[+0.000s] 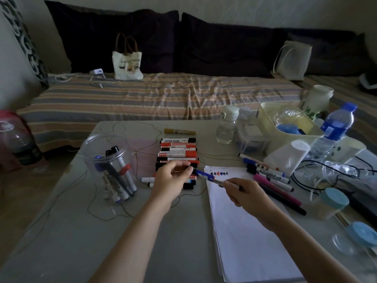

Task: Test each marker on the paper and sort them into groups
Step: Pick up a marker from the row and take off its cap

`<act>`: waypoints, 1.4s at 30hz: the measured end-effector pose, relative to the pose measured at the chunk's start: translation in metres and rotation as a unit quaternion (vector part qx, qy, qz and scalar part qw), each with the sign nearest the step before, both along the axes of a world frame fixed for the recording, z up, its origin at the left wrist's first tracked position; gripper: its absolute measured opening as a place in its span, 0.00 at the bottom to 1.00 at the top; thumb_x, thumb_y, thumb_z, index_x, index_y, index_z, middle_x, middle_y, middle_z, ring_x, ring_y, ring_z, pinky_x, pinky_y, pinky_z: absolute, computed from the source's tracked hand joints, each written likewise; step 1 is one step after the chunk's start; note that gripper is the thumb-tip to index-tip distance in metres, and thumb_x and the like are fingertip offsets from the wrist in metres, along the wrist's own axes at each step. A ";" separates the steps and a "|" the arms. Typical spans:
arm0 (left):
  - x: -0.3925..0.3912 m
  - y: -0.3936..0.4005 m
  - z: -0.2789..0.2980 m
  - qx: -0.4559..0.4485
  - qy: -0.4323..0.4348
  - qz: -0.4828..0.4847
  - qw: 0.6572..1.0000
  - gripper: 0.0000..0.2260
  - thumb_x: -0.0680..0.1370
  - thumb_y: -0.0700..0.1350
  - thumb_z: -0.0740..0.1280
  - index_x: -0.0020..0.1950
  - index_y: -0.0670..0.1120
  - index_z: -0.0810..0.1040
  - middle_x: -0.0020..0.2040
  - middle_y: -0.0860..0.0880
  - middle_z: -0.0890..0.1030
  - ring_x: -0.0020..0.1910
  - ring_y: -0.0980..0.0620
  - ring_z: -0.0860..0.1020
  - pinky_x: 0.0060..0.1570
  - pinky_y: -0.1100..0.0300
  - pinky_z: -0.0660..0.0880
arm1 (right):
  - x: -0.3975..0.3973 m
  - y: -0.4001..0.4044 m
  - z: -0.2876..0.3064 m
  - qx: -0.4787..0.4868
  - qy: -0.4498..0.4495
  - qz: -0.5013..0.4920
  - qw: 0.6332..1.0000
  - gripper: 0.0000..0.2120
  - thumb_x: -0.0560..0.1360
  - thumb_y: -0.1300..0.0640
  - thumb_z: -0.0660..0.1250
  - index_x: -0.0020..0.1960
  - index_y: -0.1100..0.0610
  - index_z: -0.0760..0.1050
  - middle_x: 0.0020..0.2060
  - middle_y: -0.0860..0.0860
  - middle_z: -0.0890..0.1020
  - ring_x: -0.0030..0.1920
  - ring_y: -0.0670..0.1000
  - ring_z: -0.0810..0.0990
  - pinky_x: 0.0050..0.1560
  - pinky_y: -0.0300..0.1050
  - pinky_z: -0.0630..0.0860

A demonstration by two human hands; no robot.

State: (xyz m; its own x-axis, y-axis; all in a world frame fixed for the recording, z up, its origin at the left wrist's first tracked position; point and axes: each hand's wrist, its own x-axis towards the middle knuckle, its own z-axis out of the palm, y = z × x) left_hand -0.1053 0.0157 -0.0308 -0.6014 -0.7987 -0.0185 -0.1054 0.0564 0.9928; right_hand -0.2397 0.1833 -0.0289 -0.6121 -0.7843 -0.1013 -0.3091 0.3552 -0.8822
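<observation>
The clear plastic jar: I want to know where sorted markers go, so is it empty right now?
No, the clear plastic jar already holds several markers standing tilted inside it.

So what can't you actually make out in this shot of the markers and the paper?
- Head view: the tip of the blue marker, hidden by the left hand, so capped or not is unclear.
- Its far end, covered by the right hand.
- Marks on the paper: too small to read.
- Lower markers in the row: hidden behind the left hand.
- Markers in the clear jar: blurred by glare.
</observation>
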 end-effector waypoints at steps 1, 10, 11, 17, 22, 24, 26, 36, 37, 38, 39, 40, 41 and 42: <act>-0.004 0.004 0.003 0.046 0.031 0.002 0.998 0.05 0.76 0.40 0.71 0.50 0.48 0.82 0.48 0.49 0.84 0.46 0.54 0.82 0.45 0.64 0.76 | 0.002 0.002 0.003 0.005 -0.014 0.004 1.000 0.08 0.81 0.55 0.63 0.47 0.53 0.81 0.31 0.48 0.78 0.31 0.43 0.72 0.35 0.38 0.71; -0.025 0.042 0.016 0.218 0.110 -0.052 0.968 0.06 0.77 0.36 0.68 0.52 0.43 0.82 0.48 0.45 0.85 0.46 0.53 0.82 0.46 0.61 0.78 | 0.017 0.008 0.020 0.007 -0.124 0.052 0.991 0.11 0.82 0.54 0.61 0.55 0.56 0.80 0.36 0.50 0.79 0.33 0.48 0.74 0.36 0.44 0.70; -0.027 0.045 0.019 0.229 0.115 -0.054 0.965 0.07 0.77 0.37 0.67 0.53 0.43 0.82 0.49 0.45 0.85 0.47 0.53 0.82 0.47 0.61 0.78 | 0.016 0.008 0.020 -0.002 -0.144 0.043 0.989 0.12 0.82 0.53 0.60 0.56 0.56 0.80 0.36 0.50 0.77 0.32 0.48 0.71 0.35 0.46 0.67; -0.036 0.055 0.024 0.294 0.141 -0.095 0.941 0.08 0.80 0.39 0.63 0.56 0.44 0.80 0.51 0.44 0.85 0.51 0.48 0.83 0.47 0.56 0.81 | 0.013 0.009 0.024 -0.044 -0.308 0.000 0.950 0.18 0.83 0.51 0.55 0.57 0.61 0.78 0.31 0.51 0.67 0.29 0.46 0.58 0.29 0.39 0.56; -0.046 0.059 0.025 0.294 0.154 -0.025 0.943 0.07 0.80 0.37 0.64 0.54 0.40 0.80 0.44 0.43 0.84 0.42 0.49 0.83 0.40 0.60 0.81 | 0.016 0.004 0.024 -0.051 -0.220 -0.040 0.973 0.16 0.81 0.51 0.61 0.51 0.61 0.81 0.31 0.51 0.74 0.26 0.44 0.65 0.26 0.36 0.63; -0.052 0.060 0.026 0.303 0.146 0.015 0.942 0.06 0.79 0.38 0.65 0.52 0.39 0.81 0.41 0.43 0.84 0.37 0.52 0.82 0.34 0.65 0.78 | 0.017 0.001 0.022 -0.028 -0.099 -0.056 0.993 0.13 0.80 0.50 0.63 0.46 0.57 0.82 0.30 0.50 0.77 0.25 0.43 0.67 0.25 0.35 0.65; -0.050 0.048 0.028 0.325 0.160 0.089 0.928 0.06 0.79 0.39 0.66 0.48 0.38 0.81 0.39 0.44 0.83 0.32 0.55 0.81 0.30 0.67 0.78 | 0.017 0.004 0.018 0.005 0.085 -0.038 0.996 0.10 0.79 0.52 0.66 0.43 0.54 0.82 0.29 0.47 0.79 0.23 0.42 0.70 0.26 0.34 0.67; -0.040 0.024 -0.012 -0.095 -0.036 -0.013 0.995 0.04 0.75 0.43 0.71 0.49 0.47 0.82 0.45 0.53 0.84 0.46 0.56 0.81 0.50 0.58 0.79 | -0.019 0.022 -0.001 0.015 0.108 -0.104 0.989 0.12 0.79 0.60 0.65 0.60 0.48 0.75 0.47 0.50 0.81 0.37 0.45 0.84 0.39 0.40 0.82; -0.043 0.024 -0.013 -0.134 -0.051 -0.023 0.989 0.04 0.75 0.44 0.71 0.49 0.47 0.82 0.45 0.54 0.84 0.46 0.57 0.81 0.50 0.60 0.78 | -0.020 0.022 0.000 0.001 0.104 -0.103 0.989 0.12 0.79 0.61 0.66 0.57 0.46 0.76 0.47 0.50 0.81 0.39 0.44 0.85 0.43 0.42 0.83; -0.045 0.024 -0.014 -0.158 -0.060 -0.031 0.985 0.05 0.75 0.45 0.72 0.49 0.47 0.82 0.45 0.54 0.83 0.46 0.58 0.80 0.49 0.62 0.77 | -0.022 0.023 0.000 -0.018 0.093 -0.103 0.990 0.13 0.78 0.62 0.66 0.55 0.45 0.77 0.47 0.49 0.82 0.41 0.44 0.85 0.46 0.44 0.83; -0.047 0.026 -0.016 -0.174 -0.070 -0.039 0.981 0.05 0.75 0.45 0.72 0.49 0.47 0.81 0.46 0.54 0.83 0.45 0.58 0.80 0.48 0.63 0.76 | -0.023 0.024 0.002 -0.041 0.076 -0.106 0.991 0.13 0.78 0.62 0.66 0.53 0.43 0.78 0.47 0.49 0.83 0.43 0.44 0.85 0.48 0.45 0.83; -0.048 0.029 -0.018 -0.195 -0.084 -0.052 0.976 0.06 0.74 0.46 0.72 0.49 0.47 0.81 0.46 0.54 0.82 0.45 0.58 0.79 0.47 0.63 0.76 | -0.024 0.025 0.002 -0.066 0.046 -0.112 0.990 0.14 0.78 0.63 0.66 0.52 0.43 0.78 0.47 0.50 0.83 0.44 0.45 0.85 0.49 0.45 0.82; -0.050 0.032 -0.021 -0.221 -0.103 -0.070 0.967 0.07 0.74 0.46 0.73 0.49 0.47 0.80 0.46 0.54 0.82 0.45 0.57 0.79 0.47 0.63 0.76 | -0.026 0.025 0.002 -0.087 0.017 -0.121 0.989 0.14 0.79 0.63 0.65 0.51 0.44 0.79 0.46 0.51 0.84 0.44 0.46 0.86 0.50 0.45 0.82; -0.052 0.035 -0.024 -0.249 -0.123 -0.090 0.957 0.08 0.73 0.47 0.74 0.49 0.47 0.80 0.45 0.53 0.82 0.45 0.56 0.79 0.46 0.62 0.76 | -0.028 0.025 0.002 -0.105 -0.002 -0.134 0.985 0.13 0.79 0.63 0.65 0.50 0.46 0.80 0.46 0.52 0.85 0.45 0.47 0.86 0.52 0.46 0.82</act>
